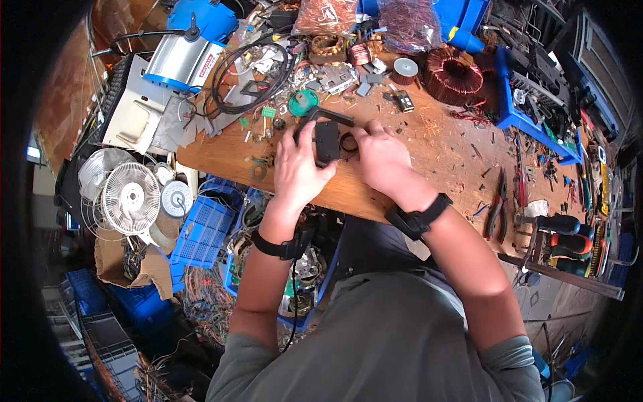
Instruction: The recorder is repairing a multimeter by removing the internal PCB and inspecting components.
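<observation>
at centre frame, on the wooden workbench (pixel 429 144), i note my left hand (pixel 298 167) and right hand (pixel 382 157) both pinching a black plastic casing (pixel 327 142), fingers pressed together.

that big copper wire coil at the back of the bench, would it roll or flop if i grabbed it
The copper coil looks tightly wound into a thick ring, so probably stiff, not floppy. It lies flat on the wooden bench, so unlikely to roll. Likely heavy for its size.
</observation>
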`<state>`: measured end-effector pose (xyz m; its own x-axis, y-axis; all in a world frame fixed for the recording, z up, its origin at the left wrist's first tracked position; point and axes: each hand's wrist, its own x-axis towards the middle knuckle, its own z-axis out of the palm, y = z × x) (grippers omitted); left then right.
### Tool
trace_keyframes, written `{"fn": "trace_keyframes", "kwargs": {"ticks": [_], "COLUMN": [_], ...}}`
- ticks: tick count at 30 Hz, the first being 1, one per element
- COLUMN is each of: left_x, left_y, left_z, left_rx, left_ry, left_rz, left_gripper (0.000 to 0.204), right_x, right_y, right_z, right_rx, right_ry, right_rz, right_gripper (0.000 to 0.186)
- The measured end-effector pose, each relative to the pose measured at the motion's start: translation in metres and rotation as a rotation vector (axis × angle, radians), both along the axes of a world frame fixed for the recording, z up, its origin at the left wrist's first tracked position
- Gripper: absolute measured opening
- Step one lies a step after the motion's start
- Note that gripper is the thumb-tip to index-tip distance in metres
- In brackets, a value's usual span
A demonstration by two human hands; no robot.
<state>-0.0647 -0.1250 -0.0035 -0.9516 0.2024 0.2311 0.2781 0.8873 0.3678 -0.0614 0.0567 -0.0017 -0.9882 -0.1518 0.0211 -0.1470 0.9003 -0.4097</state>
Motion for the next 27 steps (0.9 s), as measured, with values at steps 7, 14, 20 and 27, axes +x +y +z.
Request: {"fn": "trace_keyframes", "kwargs": {"ticks": [7,14,20,27], "left_x": [-0.010,0.035,0.082,0.107], "left_y": [-0.055,-0.105,-0.106,-0.109], "left_z": [0.009,0.010,0.001,-0.003], "left_rx": [0.819,1.658,1.979,1.959], "left_ry": [-0.123,-0.254,-0.371,-0.529], "left_rz": [0.014,-0.019,-0.283,-0.271], "left_gripper": [0.060,0.057,0.094,0.101], "right_x": [-0.015,-0.017,-0.038,-0.033], "right_y": [-0.005,-0.029,-0.061,-0.056], "right_z": [0.014,0.050,0.019,0.014], "right_rx": [0.164,0.004,0.236,-0.040], "right_ry": [-0.024,-0.079,-0.076,0.029], "right_rz": [0.028,0.057,0.170,0.154], "right_gripper": [0.050,0.050,0.035,0.038]}}
